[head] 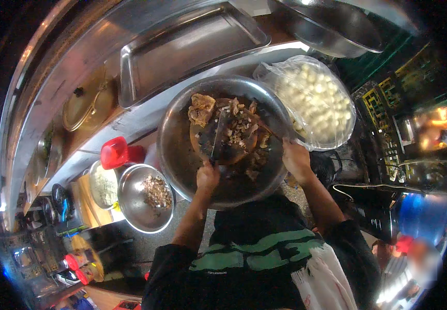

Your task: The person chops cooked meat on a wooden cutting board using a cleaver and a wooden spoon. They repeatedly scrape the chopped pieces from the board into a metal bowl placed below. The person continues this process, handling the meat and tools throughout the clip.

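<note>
A large metal basin [169,170] lies before me with a round cutting board [204,135] inside it. Chopped dark meat [240,131] covers the right part of the board, and a bigger brown piece of meat [201,109] rests at its upper left. My left hand [208,177] grips the handle of a knife [218,133], whose blade points away from me over the board. On the basin's right side, my right hand [296,159] is closed on the handle of a thin utensil [268,130] reaching into the meat; its kind is unclear.
Beside the basin stand a metal bowl of chopped pieces [130,209], a bowl of pale chopped food [105,186] and a red plastic container [113,153]. A clear bag of pale round pieces [316,100] sits at upper right. A metal tray [184,54] lies on the shelf beyond.
</note>
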The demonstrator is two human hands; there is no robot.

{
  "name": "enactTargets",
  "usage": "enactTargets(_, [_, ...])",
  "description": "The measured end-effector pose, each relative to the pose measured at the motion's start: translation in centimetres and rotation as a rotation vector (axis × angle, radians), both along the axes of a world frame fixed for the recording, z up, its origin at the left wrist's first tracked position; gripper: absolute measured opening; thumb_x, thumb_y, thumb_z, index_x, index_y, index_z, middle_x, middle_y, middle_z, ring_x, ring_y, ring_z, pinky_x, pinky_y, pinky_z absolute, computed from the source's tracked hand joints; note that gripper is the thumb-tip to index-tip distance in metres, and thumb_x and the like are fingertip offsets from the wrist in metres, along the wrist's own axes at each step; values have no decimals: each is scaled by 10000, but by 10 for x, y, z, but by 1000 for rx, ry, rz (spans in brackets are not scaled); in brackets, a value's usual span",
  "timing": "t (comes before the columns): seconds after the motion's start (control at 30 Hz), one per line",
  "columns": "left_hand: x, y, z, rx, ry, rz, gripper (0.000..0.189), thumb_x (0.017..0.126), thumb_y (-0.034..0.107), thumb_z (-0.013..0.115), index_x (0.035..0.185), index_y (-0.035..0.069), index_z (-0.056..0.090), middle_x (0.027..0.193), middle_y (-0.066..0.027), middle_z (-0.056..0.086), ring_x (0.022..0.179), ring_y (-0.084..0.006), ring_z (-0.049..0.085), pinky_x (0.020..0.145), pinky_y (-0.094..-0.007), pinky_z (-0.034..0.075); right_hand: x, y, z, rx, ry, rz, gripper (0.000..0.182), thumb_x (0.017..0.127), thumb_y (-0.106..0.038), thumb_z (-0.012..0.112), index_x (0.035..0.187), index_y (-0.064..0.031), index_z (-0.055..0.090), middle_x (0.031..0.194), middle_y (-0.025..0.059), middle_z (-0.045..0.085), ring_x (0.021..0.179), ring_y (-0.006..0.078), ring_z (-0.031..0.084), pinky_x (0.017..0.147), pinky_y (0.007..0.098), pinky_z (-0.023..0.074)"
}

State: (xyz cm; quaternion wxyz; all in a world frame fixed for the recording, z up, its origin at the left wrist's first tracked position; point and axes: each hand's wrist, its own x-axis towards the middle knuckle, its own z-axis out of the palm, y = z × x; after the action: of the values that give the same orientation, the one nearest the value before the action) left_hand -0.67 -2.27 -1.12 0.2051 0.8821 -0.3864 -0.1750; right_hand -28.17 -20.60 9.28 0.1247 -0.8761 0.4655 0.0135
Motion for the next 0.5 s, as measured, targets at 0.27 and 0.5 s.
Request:
enactTargets(0.27, [-12, 8, 4, -124, 31, 135, 367, 969, 332, 586, 1009, -26, 513, 823, -317, 666, 811, -510, 660, 700, -584, 515, 10, 41, -47, -68, -179, 166, 511, 815, -127, 617, 1317, -47, 567, 1007, 199, 653, 860, 362, 673, 720, 485, 565])
enactTargets(0.5, [-7, 3, 37, -219, 52, 167, 403, 983, 367, 547, 946, -34, 549, 856, -342, 664, 832, -527, 657, 732, -577, 534, 11, 41, -53, -79, -141, 172, 522, 792, -132, 637, 1302, -40, 570, 1032, 200, 669, 833, 354, 681, 702, 470, 570])
